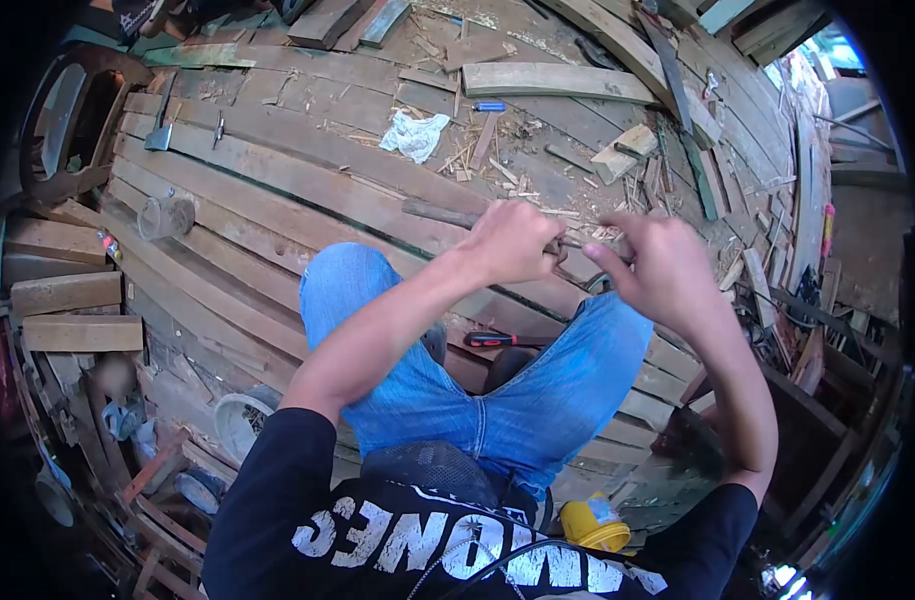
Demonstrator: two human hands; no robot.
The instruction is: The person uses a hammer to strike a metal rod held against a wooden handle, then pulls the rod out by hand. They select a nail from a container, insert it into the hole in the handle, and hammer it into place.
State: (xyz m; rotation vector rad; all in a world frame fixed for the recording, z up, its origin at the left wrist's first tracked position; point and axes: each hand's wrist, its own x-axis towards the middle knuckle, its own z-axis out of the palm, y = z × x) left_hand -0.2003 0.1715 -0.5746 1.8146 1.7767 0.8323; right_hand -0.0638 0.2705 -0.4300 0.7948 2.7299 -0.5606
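My left hand (517, 240) is closed in a fist around a slim, brown, stick-like piece (435, 212). One end of it juts out to the left over the planks, and a thin part shows between my hands. At the other end, my right hand (667, 262) has its fingers curled and its thumb pointing at the thin part. What lies inside those fingers is hidden. Both hands are above my knees in blue jeans. Between my legs lies a tool with a red and black handle (489, 340).
Wood shavings and offcuts (627, 152) litter the plank floor ahead, with a white cloth (415, 135), a blue cylinder (489, 106) and a long beam (559, 82). A clear plastic cup (166, 217) and a hatchet-like tool (159, 137) are at left. A yellow container (587, 528) stands beside me.
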